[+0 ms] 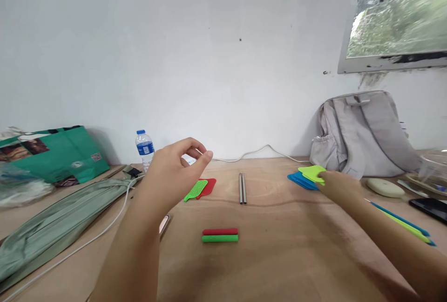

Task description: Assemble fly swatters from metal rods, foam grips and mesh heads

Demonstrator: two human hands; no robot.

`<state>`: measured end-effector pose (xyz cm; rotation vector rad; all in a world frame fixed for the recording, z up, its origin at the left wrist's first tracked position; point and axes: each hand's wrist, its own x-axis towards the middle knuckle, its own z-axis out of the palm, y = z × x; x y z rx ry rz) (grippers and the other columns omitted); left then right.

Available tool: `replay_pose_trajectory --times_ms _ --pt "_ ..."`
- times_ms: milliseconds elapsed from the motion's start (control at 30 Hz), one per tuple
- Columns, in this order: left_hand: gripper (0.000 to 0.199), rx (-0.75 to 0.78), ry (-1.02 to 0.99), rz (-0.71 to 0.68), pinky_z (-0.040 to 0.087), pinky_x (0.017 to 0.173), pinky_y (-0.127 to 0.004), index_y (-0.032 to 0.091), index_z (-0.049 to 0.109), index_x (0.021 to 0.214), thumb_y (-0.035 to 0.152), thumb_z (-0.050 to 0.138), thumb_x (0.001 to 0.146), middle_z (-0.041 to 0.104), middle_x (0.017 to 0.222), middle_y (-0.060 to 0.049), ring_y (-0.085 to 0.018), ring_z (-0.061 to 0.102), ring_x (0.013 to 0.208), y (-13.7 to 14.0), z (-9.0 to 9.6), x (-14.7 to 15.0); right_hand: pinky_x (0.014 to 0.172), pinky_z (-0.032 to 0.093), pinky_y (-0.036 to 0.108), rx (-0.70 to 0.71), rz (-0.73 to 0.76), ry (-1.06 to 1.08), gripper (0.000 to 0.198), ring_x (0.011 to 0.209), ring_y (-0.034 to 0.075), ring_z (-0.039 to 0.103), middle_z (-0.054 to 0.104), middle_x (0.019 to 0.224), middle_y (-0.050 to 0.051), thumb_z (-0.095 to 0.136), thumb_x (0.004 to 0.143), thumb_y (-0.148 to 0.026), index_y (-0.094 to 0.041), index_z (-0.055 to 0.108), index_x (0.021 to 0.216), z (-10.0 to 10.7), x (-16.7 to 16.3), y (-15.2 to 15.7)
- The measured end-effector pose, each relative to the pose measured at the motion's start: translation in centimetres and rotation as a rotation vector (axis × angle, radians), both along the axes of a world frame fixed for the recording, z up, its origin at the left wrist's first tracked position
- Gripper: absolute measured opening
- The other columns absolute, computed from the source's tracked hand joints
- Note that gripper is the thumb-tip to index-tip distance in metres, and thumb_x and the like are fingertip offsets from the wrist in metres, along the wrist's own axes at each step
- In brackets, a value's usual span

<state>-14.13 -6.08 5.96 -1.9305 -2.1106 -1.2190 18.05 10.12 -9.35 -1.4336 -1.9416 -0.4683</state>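
Note:
My right hand (337,185) reaches to the right side of the table, its fingertips closed on the edge of a yellow-green fly swatter head (310,172). Under that piece lie blue fly swatter heads (303,181). My left hand (183,164) hovers in the air left of centre, fingers curled with a gap to the thumb and nothing between them. Beyond it, a green mesh swatter head (197,190) partly covers a red one (208,188). Two metal tubes (242,189) lie side by side mid-table. Nearer, a red rod (220,231) rests against a green rod (220,238).
Blue and yellow-green rods (405,223) lie at the right, near a black phone (429,209) and a beige case (384,188). A grey backpack (366,134) leans on the wall. Leftward are a water bottle (145,147), a green bag (66,155), and a white cable (104,227).

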Motion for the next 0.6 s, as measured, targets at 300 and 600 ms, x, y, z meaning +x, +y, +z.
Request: replay_pose_trajectory --times_ms 300,600 --pt "0.030 -0.408 0.379 0.200 0.041 0.081 -0.030 0.016 0.055 0.105 0.021 0.043 0.078 0.060 0.108 -0.012 -0.024 0.056 0.101 7.7 -6.5 -2.0 0.063 0.036 0.027 -0.388 0.502 -0.064 0.025 0.079 0.018 0.060 0.064 0.099 0.001 0.044 0.078 -0.028 -0.026 0.057 0.099 -3.2 -14.2 -5.3" --pt "0.054 -0.507 0.480 0.471 0.028 0.092 -0.051 0.002 0.035 0.131 0.020 0.039 0.080 0.036 0.131 -0.031 -0.043 0.036 0.120 11.7 -18.3 -3.4 0.064 0.031 0.026 -0.448 0.501 -0.003 0.017 0.079 0.015 0.055 0.060 0.093 0.002 0.041 0.080 -0.021 -0.021 0.053 0.092 -3.3 -15.5 -1.8"
